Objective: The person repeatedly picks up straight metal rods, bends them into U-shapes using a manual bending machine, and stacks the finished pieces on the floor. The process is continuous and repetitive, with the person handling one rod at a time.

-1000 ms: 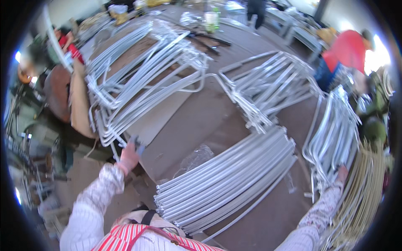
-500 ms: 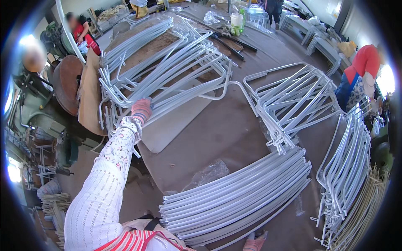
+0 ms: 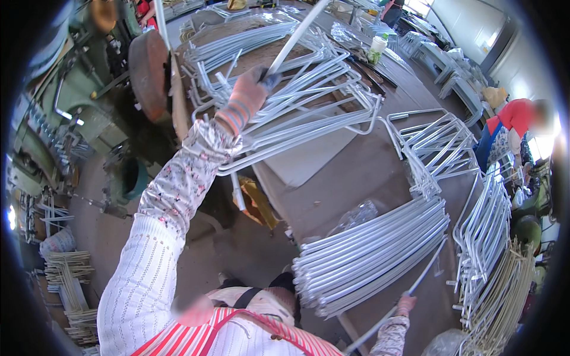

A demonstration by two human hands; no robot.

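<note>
My left hand (image 3: 246,98), in a striped knit glove, is closed around a pale metal tube (image 3: 300,35) above the pile of bent tube frames (image 3: 309,124). That tube slants up to the right and runs out of the picture. At the lower right my right hand (image 3: 406,304), also gloved, grips a thin straight metal tube (image 3: 428,270), which slopes down to the left past the lower edge. Just left of this hand lies a stack of silvery tubes (image 3: 374,255) on the brown table (image 3: 332,172).
More bent frames (image 3: 436,142) lie at the table's right, with bundled tubes (image 3: 484,231) beyond. Green machinery (image 3: 89,113) stands left. A co-worker in red (image 3: 510,118) bends at far right. A bottle (image 3: 377,48) stands at the back.
My left hand has lifted off the frame pile and now holds a raised tube. My right hand has come further into view with a thin tube. The view has shifted.
</note>
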